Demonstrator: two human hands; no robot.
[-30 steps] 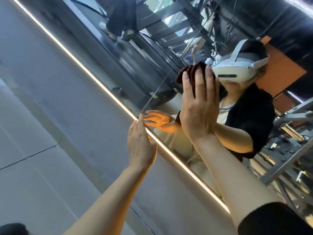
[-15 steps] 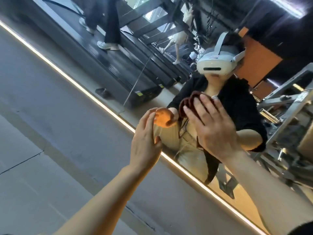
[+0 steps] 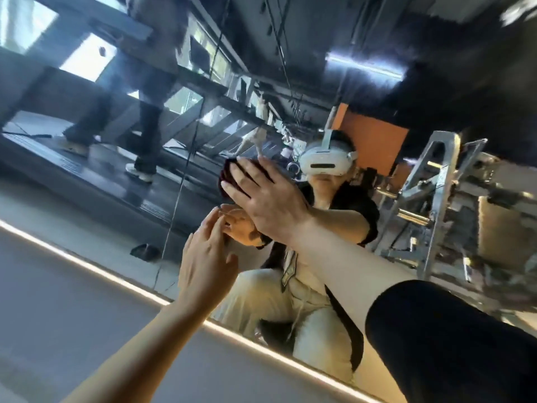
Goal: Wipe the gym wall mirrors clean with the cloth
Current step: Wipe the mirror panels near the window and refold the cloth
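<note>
A large wall mirror (image 3: 116,181) fills the upper right of the tilted view. My right hand (image 3: 267,199) lies flat, fingers straight, and presses a dark maroon cloth (image 3: 228,175) against the glass. Most of the cloth is hidden under the palm and fingers. My left hand (image 3: 206,260) is open just below, its fingertips touching the mirror near its own reflection. A black sleeve (image 3: 453,338) covers my right upper arm.
A lit strip (image 3: 96,269) runs along the mirror's lower edge, with grey wall (image 3: 58,315) below it. The glass reflects a treadmill with a person's legs, a metal weight machine at right, an orange panel, and my own crouched reflection with a white headset.
My right hand slid the cloth down, then back up and left across the glass. My left hand stayed on the mirror. The view swung upward, showing more of the mirror.
</note>
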